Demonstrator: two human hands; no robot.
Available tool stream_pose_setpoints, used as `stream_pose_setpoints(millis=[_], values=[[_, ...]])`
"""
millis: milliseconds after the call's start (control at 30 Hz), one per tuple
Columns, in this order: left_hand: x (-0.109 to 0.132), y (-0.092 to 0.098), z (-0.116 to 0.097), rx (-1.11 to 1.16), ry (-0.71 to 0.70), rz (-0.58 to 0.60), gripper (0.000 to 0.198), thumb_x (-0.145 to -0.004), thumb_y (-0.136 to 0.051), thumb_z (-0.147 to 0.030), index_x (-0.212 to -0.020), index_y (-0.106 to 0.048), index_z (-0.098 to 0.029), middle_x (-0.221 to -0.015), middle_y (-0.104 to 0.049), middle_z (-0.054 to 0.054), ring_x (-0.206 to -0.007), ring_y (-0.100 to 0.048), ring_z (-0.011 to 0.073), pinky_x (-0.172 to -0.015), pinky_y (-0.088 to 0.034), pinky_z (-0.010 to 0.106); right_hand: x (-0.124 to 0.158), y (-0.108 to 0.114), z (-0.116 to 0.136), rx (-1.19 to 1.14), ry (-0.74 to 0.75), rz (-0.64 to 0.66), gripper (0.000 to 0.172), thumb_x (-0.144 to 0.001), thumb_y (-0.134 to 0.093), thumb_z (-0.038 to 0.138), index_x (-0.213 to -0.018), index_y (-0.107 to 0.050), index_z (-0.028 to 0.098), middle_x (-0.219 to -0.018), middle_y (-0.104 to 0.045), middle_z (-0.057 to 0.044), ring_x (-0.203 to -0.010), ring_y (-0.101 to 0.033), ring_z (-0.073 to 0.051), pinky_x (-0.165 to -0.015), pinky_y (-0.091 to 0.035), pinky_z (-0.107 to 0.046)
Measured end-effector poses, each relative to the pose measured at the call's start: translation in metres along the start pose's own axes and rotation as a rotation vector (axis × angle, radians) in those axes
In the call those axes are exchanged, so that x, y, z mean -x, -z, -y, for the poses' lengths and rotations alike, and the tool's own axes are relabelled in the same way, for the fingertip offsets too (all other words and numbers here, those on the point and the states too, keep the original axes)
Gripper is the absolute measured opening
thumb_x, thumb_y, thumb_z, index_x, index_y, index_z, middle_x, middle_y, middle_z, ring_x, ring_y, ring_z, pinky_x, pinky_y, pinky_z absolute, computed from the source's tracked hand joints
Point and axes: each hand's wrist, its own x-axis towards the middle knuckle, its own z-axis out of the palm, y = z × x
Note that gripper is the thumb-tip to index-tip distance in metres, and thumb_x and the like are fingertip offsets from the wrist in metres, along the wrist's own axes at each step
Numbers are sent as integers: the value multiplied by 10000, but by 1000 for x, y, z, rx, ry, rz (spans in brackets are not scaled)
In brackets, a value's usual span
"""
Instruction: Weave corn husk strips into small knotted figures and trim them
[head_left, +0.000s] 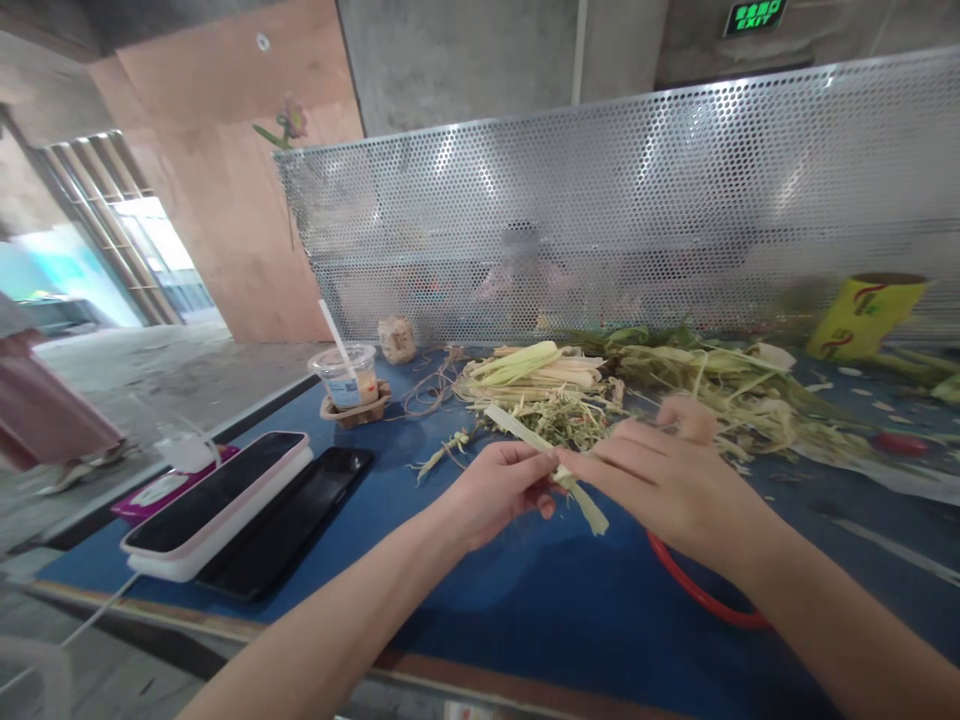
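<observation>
The left hand (501, 490) is pinching a pale strip (517, 428); whether the right hand (660, 470) beside it is gripping, I cannot tell. Uneven pulling would be risking a split there.

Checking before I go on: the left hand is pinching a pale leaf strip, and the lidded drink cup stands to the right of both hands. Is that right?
Not quite: in the head view, the lidded drink cup stands to the left of both hands. The left hand is pinching a pale leaf strip, as you say.
</observation>
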Motion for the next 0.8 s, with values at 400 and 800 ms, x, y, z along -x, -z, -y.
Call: stream_pose_setpoints(millis=[400, 800], values=[[-2, 3, 1, -82, -78, -5, 295, -597, -698, -359, -581, -591, -84, -529, -532, -5, -402, -437, 47, -435, -356, 215, 0, -4, 2, -181, -94, 26, 359, -882, -289, 89, -1076, -561, 222, -749, -606, -28, -691, -484, -140, -671, -313, -313], [-5, 7, 5, -153, -147, 18, 308, -667, -640, -386, -726, -672, -85, -653, -602, 44, -453, -428, 48, -452, -357, 205, -3, -9, 5, -266, -135, -18, 206, -841, -415, 138, -753, -598, 174, -673, -588, -37, -662, -487, -151, -636, -305, -319]])
